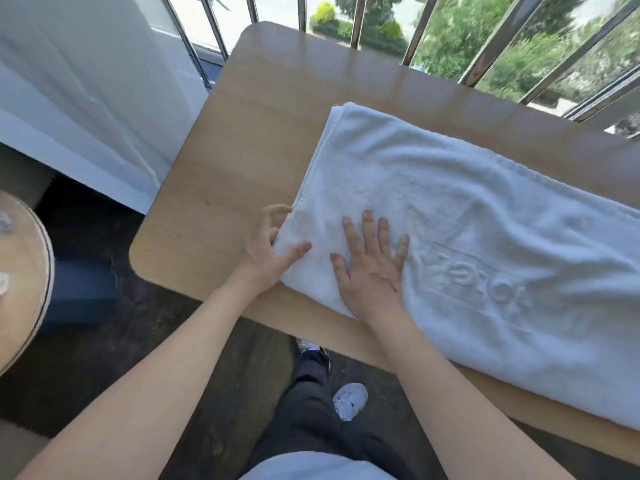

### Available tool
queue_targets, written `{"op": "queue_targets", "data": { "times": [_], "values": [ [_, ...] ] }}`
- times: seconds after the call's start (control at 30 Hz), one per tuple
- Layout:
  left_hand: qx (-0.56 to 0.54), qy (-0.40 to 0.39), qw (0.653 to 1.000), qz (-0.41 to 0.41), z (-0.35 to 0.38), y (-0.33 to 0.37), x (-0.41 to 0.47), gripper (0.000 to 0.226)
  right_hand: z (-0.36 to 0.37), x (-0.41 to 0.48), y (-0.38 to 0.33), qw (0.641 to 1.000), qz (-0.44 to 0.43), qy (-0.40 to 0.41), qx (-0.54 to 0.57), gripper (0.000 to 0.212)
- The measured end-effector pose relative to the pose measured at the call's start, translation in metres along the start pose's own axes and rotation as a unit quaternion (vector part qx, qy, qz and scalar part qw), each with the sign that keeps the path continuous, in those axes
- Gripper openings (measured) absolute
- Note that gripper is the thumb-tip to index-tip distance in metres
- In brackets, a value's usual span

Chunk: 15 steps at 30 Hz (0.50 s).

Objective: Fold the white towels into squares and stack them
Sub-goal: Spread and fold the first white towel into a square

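Note:
A long white towel (467,216), folded lengthwise, lies across the wooden table (242,140) and runs out of view at the right; raised lettering shows on its top. My left hand (266,251) grips the towel's near left corner, thumb on top and fingers curled under the edge. Just to the right of it, my right hand (372,265) lies flat on the towel with fingers spread, pressing it down.
A window with metal bars (415,29) runs behind the table. A white curtain (86,98) hangs at the left. Part of a round wooden table (20,289) shows at the far left. My legs and shoes stand below the table's near edge.

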<state>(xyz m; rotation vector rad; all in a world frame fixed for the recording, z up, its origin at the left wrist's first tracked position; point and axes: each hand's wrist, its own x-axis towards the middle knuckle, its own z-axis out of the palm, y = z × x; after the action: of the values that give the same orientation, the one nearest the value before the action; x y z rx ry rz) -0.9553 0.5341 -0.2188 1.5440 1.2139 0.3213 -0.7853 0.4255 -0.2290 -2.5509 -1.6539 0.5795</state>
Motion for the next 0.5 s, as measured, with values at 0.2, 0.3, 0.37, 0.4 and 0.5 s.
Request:
{"op": "queue_targets", "data": {
  "times": [0.2, 0.3, 0.37, 0.4, 0.5],
  "values": [
    [0.063, 0.053, 0.995, -0.06, 0.007, 0.008, -0.006, 0.041, -0.004, -0.015, 0.01, 1.0, -0.02, -0.008, 0.006, 0.064],
    [0.082, 0.042, 0.994, -0.063, 0.002, 0.009, -0.009, 0.041, -0.008, -0.016, 0.012, 0.999, -0.021, -0.031, 0.007, 0.065],
    [0.107, 0.035, 0.992, -0.064, -0.006, 0.01, -0.011, 0.051, -0.011, -0.014, 0.013, 0.999, -0.022, -0.045, 0.013, 0.065],
    [0.124, 0.039, 0.989, -0.065, -0.01, 0.009, -0.012, 0.052, -0.011, -0.014, 0.013, 0.998, -0.022, -0.051, 0.013, 0.066],
    [0.163, 0.068, 0.981, -0.078, -0.017, 0.005, -0.012, 0.047, -0.011, -0.014, 0.017, 0.998, -0.032, -0.059, -0.009, 0.065]
  ]
}}
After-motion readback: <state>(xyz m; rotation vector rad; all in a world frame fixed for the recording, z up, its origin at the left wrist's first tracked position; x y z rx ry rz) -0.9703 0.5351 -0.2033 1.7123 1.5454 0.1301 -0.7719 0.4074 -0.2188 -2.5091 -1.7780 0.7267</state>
